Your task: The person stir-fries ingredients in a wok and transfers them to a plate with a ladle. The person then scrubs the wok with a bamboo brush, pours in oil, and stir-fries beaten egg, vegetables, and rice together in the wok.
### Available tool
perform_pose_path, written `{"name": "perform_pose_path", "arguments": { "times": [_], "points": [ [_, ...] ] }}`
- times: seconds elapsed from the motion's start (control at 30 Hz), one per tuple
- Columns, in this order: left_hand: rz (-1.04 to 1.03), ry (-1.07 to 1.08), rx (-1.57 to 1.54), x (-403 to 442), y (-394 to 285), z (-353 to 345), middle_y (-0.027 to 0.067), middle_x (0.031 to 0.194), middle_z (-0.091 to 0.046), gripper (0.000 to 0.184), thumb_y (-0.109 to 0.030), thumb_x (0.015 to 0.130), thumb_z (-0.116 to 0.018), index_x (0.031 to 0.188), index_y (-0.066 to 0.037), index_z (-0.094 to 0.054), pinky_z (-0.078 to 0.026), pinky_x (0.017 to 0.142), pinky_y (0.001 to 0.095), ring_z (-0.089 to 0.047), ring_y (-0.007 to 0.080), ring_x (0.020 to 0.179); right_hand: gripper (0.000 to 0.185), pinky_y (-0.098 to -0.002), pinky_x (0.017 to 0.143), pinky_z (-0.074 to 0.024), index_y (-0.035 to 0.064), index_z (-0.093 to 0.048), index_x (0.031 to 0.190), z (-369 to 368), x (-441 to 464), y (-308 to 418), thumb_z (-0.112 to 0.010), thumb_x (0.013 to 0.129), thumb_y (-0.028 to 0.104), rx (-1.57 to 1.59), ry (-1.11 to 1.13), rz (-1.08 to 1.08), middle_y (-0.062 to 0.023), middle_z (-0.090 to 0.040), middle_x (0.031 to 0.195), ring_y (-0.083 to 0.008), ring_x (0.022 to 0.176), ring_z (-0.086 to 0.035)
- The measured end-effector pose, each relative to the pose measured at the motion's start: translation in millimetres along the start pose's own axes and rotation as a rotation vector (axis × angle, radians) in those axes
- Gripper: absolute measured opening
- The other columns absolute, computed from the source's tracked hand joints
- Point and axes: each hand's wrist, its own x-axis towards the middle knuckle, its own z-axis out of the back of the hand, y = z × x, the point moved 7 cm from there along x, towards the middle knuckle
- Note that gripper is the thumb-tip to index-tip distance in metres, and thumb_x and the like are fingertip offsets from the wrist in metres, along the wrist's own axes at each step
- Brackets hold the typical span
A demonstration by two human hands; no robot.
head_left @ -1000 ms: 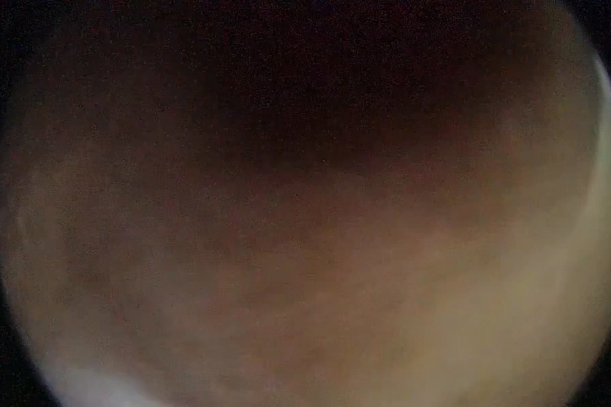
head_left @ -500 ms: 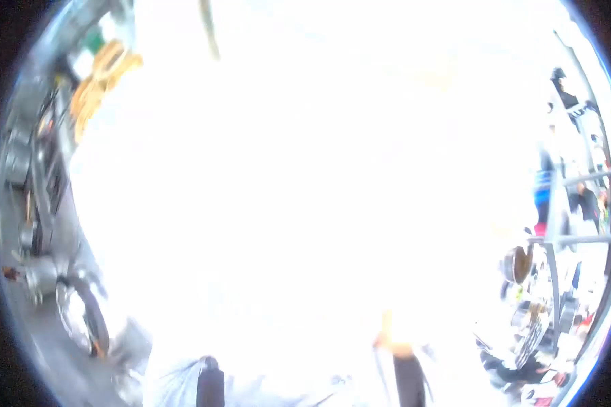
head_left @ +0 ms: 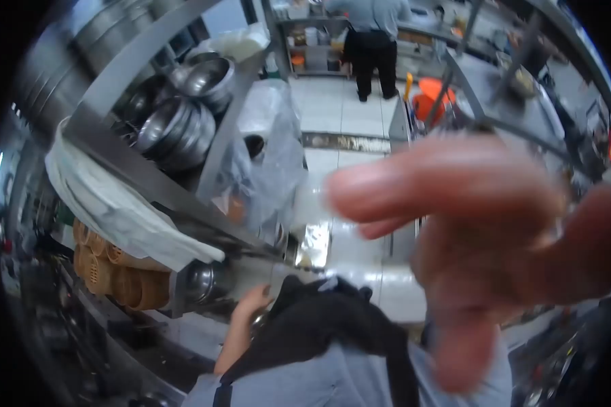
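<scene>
My right hand (head_left: pixel 495 230) is large and blurred close to the camera, its fingers bent but apart, with nothing between them. Low in the view, my left hand (head_left: pixel 253 300) is at the left side of my black apron (head_left: pixel 319 315). A small shiny metal piece (head_left: pixel 259 319) shows beside it. The apron partly hides that hand, so its grip is unclear. A metal bowl (head_left: pixel 204 281) stands to the left of it on a shelf.
Stacked metal bowls (head_left: pixel 176 132) and a white cloth (head_left: pixel 108 203) are on the rack at left, above bamboo steamers (head_left: pixel 122 275). Clear plastic sheeting (head_left: pixel 268 156) hangs beside the rack. A person (head_left: pixel 373 41) stands at the far counter. An orange container (head_left: pixel 431 98) is at right.
The view has gone from dark, then overexposed white, to a clear kitchen aisle. My right hand now appears large in front of the camera, and my left hand has become visible.
</scene>
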Motion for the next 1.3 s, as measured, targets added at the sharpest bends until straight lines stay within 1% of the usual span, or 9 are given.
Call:
{"name": "perform_pose_path", "arguments": {
  "times": [0.03, 0.2, 0.4, 0.57, 0.8, 0.9, 0.97, 1.1, 1.3],
  "points": [
    [-0.180, 0.000, -0.029, 23, -19, -14, 0.0215, 0.106, -0.063, 0.047, -0.022, 0.076, -0.064, 0.118, -0.001, -0.057, -0.047, 0.087, 0.0407, -0.060, 0.0358, 0.101, 0.085, -0.0324, 0.067, -0.0581, 0.0106, -0.009, 0.147, 18, -9, 12, -0.063, 0.086, 0.034, -0.027, -0.033, 0.041, -0.0393, -0.045, 0.120, -0.0402, 0.087, -0.063],
    [-0.454, 0.028, 0.146, 48, -225, -5, 0.0198, 0.085, -0.066, 0.038, -0.019, 0.078, -0.060, 0.110, 0.000, -0.060, -0.049, 0.075, 0.0426, -0.063, 0.0368, 0.082, 0.032, -0.0317, 0.053, -0.0539, -0.0010, -0.064, 0.102, 87, -105, 41, -0.059, 0.091, 0.029, -0.201, -0.202, -0.126, -0.0233, -0.064, 0.097, -0.0289, 0.068, -0.066],
    [-0.424, 0.438, 0.160, 14, -388, -70, 0.0176, 0.078, -0.065, 0.033, -0.018, 0.081, -0.057, 0.107, 0.002, -0.061, -0.050, 0.069, 0.0368, -0.064, 0.0284, 0.073, 0.015, -0.0267, 0.045, -0.0471, -0.0045, -0.063, 0.078, 105, -151, 116, -0.068, 0.077, 0.010, -0.512, -0.352, -0.148, -0.0135, -0.062, 0.075, -0.0194, 0.060, -0.062],
    [-0.801, 0.560, 0.261, 29, -425, -163, 0.0163, 0.081, -0.066, 0.031, -0.021, 0.080, -0.060, 0.104, -0.001, -0.063, -0.049, 0.072, 0.0362, -0.064, 0.0287, 0.077, 0.023, -0.0269, 0.044, -0.0486, -0.0044, -0.063, 0.095, 103, -169, 155, -0.059, 0.084, 0.015, -0.482, -0.106, -0.242, -0.0183, -0.061, 0.078, -0.0242, 0.065, -0.064],
    [-0.722, 0.518, 0.514, 132, -366, -262, 0.0173, 0.095, -0.066, 0.042, -0.031, 0.080, -0.058, 0.111, -0.003, -0.062, -0.050, 0.078, 0.0367, -0.063, 0.0341, 0.088, 0.027, -0.0296, 0.051, -0.0529, 0.0004, -0.061, 0.107, 124, -226, 196, -0.058, 0.085, 0.015, -0.646, -0.288, 0.006, -0.0205, -0.063, 0.083, -0.0281, 0.068, -0.065],
    [-0.413, 0.668, 0.781, 177, -273, -281, 0.0212, 0.107, -0.063, 0.055, -0.048, 0.084, -0.050, 0.112, -0.002, -0.061, -0.050, 0.080, 0.0418, -0.062, 0.0366, 0.097, 0.029, -0.0282, 0.057, -0.0503, -0.0027, -0.059, 0.112, 148, -295, 218, -0.053, 0.084, 0.002, -0.923, -0.658, -0.464, -0.0203, -0.064, 0.089, -0.0235, 0.069, -0.064],
    [0.248, 0.774, 0.382, 170, -210, -273, 0.0214, 0.107, -0.064, 0.055, -0.048, 0.086, -0.050, 0.108, 0.000, -0.063, -0.052, 0.074, 0.0487, -0.062, 0.0337, 0.097, 0.033, -0.0272, 0.060, -0.0485, -0.0047, -0.058, 0.116, 148, -368, 223, -0.050, 0.084, -0.006, -1.033, -0.886, -1.031, -0.0201, -0.065, 0.094, -0.0204, 0.070, -0.063],
    [0.395, 1.002, -0.118, 188, -163, -298, 0.0204, 0.101, -0.065, 0.050, -0.046, 0.087, -0.052, 0.103, -0.001, -0.066, -0.053, 0.065, 0.0511, -0.064, 0.0320, 0.094, 0.029, -0.0243, 0.056, -0.0478, -0.0056, -0.060, 0.113, 90, -524, 246, -0.059, 0.089, 0.011, -0.787, -1.351, -1.748, -0.0113, -0.067, 0.086, -0.0147, 0.068, -0.063],
    [-0.834, 0.844, 1.055, 201, -338, -265, 0.0219, 0.089, -0.066, 0.028, -0.017, 0.073, -0.055, 0.089, 0.003, -0.067, -0.050, 0.075, 0.0451, -0.064, 0.0362, 0.087, 0.030, -0.0306, 0.049, -0.0424, -0.0032, -0.063, 0.068, 77, -504, 170, -0.061, 0.087, 0.021, -0.761, -0.972, -1.953, -0.0114, -0.059, 0.058, -0.0164, 0.050, -0.055]
  ]
}}
